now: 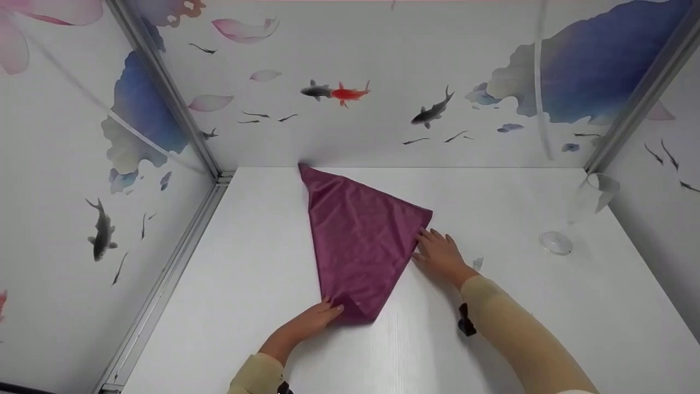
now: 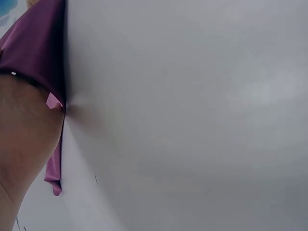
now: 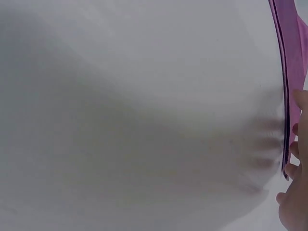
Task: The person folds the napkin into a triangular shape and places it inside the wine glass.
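- Now, the purple cloth [image 1: 363, 235] lies creased on the white table [image 1: 246, 273], far corner right up at the fish-printed wall [image 1: 355, 137]
- Left hand [image 1: 313, 322] touches the cloth's near left edge; pinching or just resting, I cannot tell
- Right hand [image 1: 440, 254], fingers stretched out, touches the right edge
- Farther right, a clear disc [image 1: 556, 243] near a transparent cup [image 1: 601, 191]

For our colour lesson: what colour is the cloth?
The cloth is plum purple, best seen in the head view.
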Action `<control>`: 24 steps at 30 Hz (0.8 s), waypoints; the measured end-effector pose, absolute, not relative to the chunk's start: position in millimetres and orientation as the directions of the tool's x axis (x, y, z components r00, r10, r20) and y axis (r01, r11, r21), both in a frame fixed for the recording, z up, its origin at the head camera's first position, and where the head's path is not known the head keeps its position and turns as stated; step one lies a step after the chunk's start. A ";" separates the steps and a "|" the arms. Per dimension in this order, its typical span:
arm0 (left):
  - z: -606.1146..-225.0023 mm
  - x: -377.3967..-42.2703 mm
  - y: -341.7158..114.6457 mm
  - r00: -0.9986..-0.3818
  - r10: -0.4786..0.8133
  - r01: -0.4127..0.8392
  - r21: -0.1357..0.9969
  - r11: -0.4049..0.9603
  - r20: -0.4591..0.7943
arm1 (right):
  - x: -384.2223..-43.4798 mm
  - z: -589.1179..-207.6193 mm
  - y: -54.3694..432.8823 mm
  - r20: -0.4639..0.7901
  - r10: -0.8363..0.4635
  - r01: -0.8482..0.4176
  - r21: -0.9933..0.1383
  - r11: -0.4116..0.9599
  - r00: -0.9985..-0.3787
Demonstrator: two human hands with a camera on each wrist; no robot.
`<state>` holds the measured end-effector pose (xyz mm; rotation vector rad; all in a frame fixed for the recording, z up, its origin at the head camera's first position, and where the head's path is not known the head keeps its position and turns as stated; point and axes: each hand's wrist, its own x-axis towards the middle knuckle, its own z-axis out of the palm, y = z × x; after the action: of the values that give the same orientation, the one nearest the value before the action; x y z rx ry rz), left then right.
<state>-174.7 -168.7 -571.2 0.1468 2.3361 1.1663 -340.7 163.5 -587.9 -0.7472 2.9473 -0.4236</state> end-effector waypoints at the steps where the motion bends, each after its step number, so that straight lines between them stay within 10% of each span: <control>1: -571.1 -173.8 -171.1 -0.863 0.315 -0.128 0.774 0.620 -0.395 | -341.6 -587.6 163.5 0.001 -0.474 -0.455 -0.281 0.845 -0.881; 24: -561.3 -166.5 -200.3 -0.896 0.334 0.018 0.726 0.688 -0.294 | -372.6 -585.5 157.5 -0.029 -0.524 -0.522 -0.058 0.851 -0.851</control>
<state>-166.5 -200.3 -561.3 0.2742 2.4940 1.0660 -372.6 157.5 -585.5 -0.8428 2.9803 -0.0744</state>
